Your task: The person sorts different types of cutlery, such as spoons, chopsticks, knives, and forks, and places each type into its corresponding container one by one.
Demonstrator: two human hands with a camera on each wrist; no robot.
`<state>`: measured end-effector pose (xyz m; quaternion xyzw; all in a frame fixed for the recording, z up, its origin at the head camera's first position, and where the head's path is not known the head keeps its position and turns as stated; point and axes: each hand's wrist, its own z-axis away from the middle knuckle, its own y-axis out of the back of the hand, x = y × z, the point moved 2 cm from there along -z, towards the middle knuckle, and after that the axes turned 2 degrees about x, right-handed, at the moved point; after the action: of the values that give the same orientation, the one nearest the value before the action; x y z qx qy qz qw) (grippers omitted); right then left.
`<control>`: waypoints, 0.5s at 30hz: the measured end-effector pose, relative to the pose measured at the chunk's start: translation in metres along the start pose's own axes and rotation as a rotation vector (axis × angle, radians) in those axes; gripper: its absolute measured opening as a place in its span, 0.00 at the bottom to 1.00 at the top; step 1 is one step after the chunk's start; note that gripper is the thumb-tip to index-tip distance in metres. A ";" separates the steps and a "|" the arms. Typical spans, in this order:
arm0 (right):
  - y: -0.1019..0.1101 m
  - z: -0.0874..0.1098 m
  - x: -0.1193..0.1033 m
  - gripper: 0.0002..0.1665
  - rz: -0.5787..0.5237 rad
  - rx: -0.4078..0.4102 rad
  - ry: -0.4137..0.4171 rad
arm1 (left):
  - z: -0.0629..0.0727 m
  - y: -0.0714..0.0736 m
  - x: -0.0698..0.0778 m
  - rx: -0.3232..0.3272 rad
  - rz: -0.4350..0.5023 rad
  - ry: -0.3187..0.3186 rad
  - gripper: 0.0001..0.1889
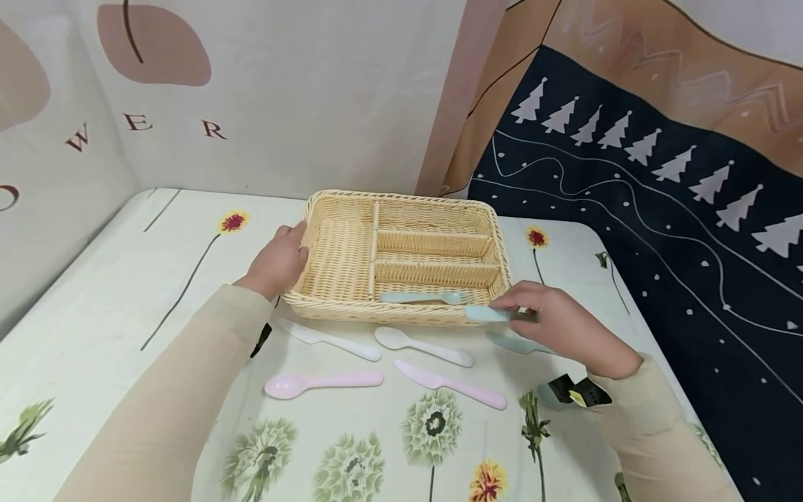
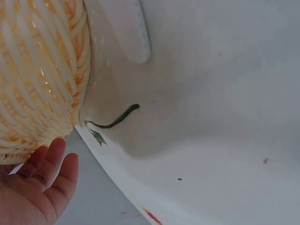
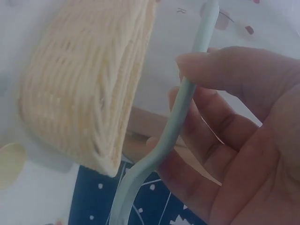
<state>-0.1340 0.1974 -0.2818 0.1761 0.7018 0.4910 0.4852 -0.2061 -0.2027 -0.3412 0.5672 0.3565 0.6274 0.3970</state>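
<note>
A wicker cutlery basket [image 1: 433, 317] with one wide compartment and several narrower ones sits on the table. At its left end my left hand [image 1: 279, 261] grips the rim; the left wrist view shows its fingers [image 2: 56, 159] against the woven wall. My right hand [image 1: 548, 317] pinches a light blue spoon [image 3: 176, 112] by its handle, close to the basket's front right corner. The handle end overlaps the front rim in the head view. Inside the front narrow compartment lies a light blue fork [image 1: 417, 298].
In front of the basket lie a white knife [image 1: 329, 340], a white spoon [image 1: 423, 345], a pink spoon [image 1: 323, 382] and a pink knife [image 1: 448, 383]. Below my right hand is a light blue knife [image 1: 517, 343]. Printed cloth [image 1: 301, 97] hangs behind the table.
</note>
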 end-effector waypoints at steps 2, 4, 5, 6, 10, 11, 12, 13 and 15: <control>0.001 -0.004 -0.002 0.19 -0.006 -0.005 0.008 | -0.001 0.000 0.000 0.000 -0.003 -0.003 0.30; 0.000 -0.009 -0.003 0.20 -0.011 -0.015 0.012 | -0.001 0.000 0.000 -0.001 -0.005 -0.003 0.30; 0.000 -0.012 -0.004 0.20 -0.016 -0.022 0.016 | -0.001 0.000 0.000 -0.003 -0.004 -0.001 0.30; 0.000 -0.015 -0.005 0.20 -0.017 -0.028 0.016 | -0.001 -0.001 0.000 -0.006 -0.003 0.002 0.30; 0.000 -0.028 -0.009 0.20 -0.012 -0.041 0.009 | -0.001 -0.002 -0.001 -0.014 -0.005 0.010 0.30; 0.000 -0.031 -0.011 0.19 -0.011 -0.046 0.005 | -0.001 -0.002 -0.001 -0.013 -0.005 0.011 0.30; 0.000 -0.034 -0.012 0.19 -0.010 -0.048 0.005 | -0.001 -0.002 -0.001 -0.012 -0.005 0.012 0.30; 0.001 -0.037 -0.013 0.19 -0.008 -0.051 0.007 | -0.001 -0.002 -0.001 -0.009 -0.005 0.012 0.30; 0.001 -0.042 -0.016 0.19 -0.007 -0.058 0.005 | -0.002 -0.002 -0.001 -0.004 -0.003 0.011 0.30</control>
<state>-0.1632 0.1646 -0.2706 0.1584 0.6891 0.5098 0.4899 -0.2078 -0.2032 -0.3438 0.5622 0.3583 0.6307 0.3972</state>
